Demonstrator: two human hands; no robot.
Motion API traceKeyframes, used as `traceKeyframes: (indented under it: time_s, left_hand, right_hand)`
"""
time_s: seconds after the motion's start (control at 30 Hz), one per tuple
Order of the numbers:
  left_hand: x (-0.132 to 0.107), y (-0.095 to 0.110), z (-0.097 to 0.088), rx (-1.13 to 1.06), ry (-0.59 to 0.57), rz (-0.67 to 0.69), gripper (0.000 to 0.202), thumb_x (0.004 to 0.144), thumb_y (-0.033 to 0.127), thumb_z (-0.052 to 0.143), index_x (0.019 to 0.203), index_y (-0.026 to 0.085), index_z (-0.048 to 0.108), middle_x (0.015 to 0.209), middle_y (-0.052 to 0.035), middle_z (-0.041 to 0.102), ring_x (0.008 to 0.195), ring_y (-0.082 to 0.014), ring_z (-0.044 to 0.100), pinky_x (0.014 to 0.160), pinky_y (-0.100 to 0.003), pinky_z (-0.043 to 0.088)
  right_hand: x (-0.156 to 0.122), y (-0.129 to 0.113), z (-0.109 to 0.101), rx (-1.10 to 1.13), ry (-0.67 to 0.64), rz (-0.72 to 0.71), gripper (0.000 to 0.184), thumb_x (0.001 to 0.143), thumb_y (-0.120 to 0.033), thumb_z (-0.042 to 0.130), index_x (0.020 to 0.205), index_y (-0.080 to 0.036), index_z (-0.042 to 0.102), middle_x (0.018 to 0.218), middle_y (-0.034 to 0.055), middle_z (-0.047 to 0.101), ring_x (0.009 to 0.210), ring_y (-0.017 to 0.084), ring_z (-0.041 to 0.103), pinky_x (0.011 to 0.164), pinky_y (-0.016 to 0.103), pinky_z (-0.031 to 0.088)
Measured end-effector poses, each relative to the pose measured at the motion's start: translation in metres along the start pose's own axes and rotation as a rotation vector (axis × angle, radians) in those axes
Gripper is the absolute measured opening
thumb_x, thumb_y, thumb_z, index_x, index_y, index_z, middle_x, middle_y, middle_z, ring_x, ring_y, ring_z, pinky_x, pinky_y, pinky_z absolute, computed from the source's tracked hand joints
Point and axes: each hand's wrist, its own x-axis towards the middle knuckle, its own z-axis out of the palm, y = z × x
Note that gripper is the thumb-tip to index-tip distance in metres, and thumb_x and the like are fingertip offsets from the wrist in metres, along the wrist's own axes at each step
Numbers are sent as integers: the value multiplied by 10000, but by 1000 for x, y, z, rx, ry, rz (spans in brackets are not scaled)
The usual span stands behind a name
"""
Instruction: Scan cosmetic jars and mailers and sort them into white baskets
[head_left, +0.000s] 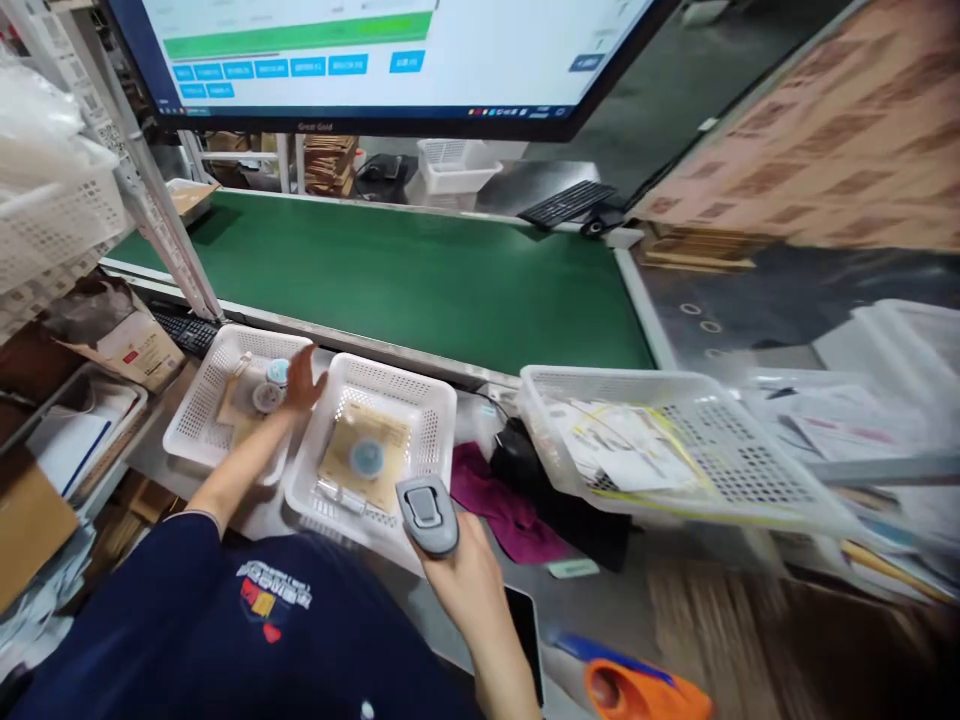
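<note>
My right hand (466,580) grips a grey handheld scanner (427,513), its head pointing at a white perforated basket (431,400). That basket holds a tan packet with a round blue item (367,457) on it. My left hand (302,381) reaches into a second white basket (193,420) to the left. Its fingers touch small round containers (268,388) lying there. Whether the fingers are closing on one is blurred.
A green conveyor belt (420,275) runs behind the baskets under a large monitor (390,60). A third white basket (679,450) with papers sits to the right. A magenta cloth (502,505), a keyboard (566,203) and an orange tool (637,690) lie nearby.
</note>
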Motion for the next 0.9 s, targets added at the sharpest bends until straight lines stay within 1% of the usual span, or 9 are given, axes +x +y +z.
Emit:
traceKeyframes:
  time_s: [0.07, 0.13, 0.23, 0.3, 0.4, 0.5, 0.67, 0.77, 0.9]
  left_hand:
    - [16, -26, -17, 51, 70, -247, 525, 1127, 292, 728, 1573, 75, 555, 1671, -348, 577, 1680, -494, 478, 1379, -772, 367]
    - [26, -45, -29, 121, 27, -408, 604, 1047, 277, 854, 1552, 102, 572, 1634, -315, 620, 1677, -475, 478, 1381, -711, 387]
    - [30, -56, -35, 182, -42, -514, 740, 940, 303, 982, 1531, 88, 593, 1515, -306, 699, 1564, -453, 584, 1315, -606, 479]
    - [30, -56, -36, 212, -41, -538, 755, 946, 306, 972, 1548, 68, 583, 1516, -316, 695, 1545, -460, 588, 1305, -614, 481]
    - [27, -49, -34, 215, 74, -443, 762, 966, 308, 934, 1598, 90, 569, 1594, -309, 651, 1603, -489, 529, 1363, -660, 419]
    - [20, -35, -26, 168, 174, -244, 779, 972, 341, 909, 1628, 108, 560, 1641, -303, 620, 1600, -496, 520, 1383, -686, 391]
    - [1, -10, 7, 147, 86, 36, 821, 1079, 447, 790, 1741, 91, 461, 1716, -324, 551, 1635, -471, 508, 1393, -672, 382]
    - [-1, 2, 32, 159, -64, 130, 968, 1051, 523, 819, 1801, 88, 390, 1742, -336, 521, 1673, -482, 486, 1393, -656, 404]
    - [8, -2, 45, 193, -303, 202, 1122, 928, 608, 935, 1792, 106, 424, 1761, -325, 526, 1667, -498, 498, 1383, -656, 417]
  right_hand:
    - [-2, 5, 8, 47, -7, 34, 368, 874, -572, 668, 1036, -248, 732, 1043, 127, 734, 951, 364, 774, 815, 451, 628]
    - [5, 0, 18, 101, -23, 12, 360, 875, -555, 668, 1039, -240, 726, 1062, 131, 732, 992, 375, 784, 866, 478, 647]
    - [28, -16, 29, 125, -126, -68, 306, 923, -460, 679, 1116, -231, 738, 1110, 118, 723, 1030, 354, 787, 876, 454, 653]
    - [45, -28, 34, 109, -188, -122, 310, 941, -364, 687, 1214, -228, 741, 1175, 113, 719, 1067, 334, 788, 889, 426, 650]
    - [72, -53, 39, 38, -241, -163, 436, 935, -258, 707, 1369, -215, 716, 1305, 138, 709, 1131, 346, 779, 921, 437, 649]
    - [100, -90, 44, -76, -326, -172, 588, 939, -217, 739, 1521, -180, 662, 1447, 189, 670, 1191, 375, 767, 951, 454, 640]
    - [139, -136, 46, -264, -443, -102, 693, 986, -191, 678, 1670, -159, 576, 1542, 216, 637, 1168, 380, 787, 936, 435, 593]
    - [142, -117, 36, -239, -410, -27, 667, 955, -191, 656, 1620, -159, 624, 1483, 208, 683, 1212, 400, 781, 964, 445, 587]
    - [103, -40, 17, -51, -245, 76, 555, 879, -451, 689, 1357, -174, 748, 1339, 195, 747, 1224, 399, 771, 1004, 466, 612]
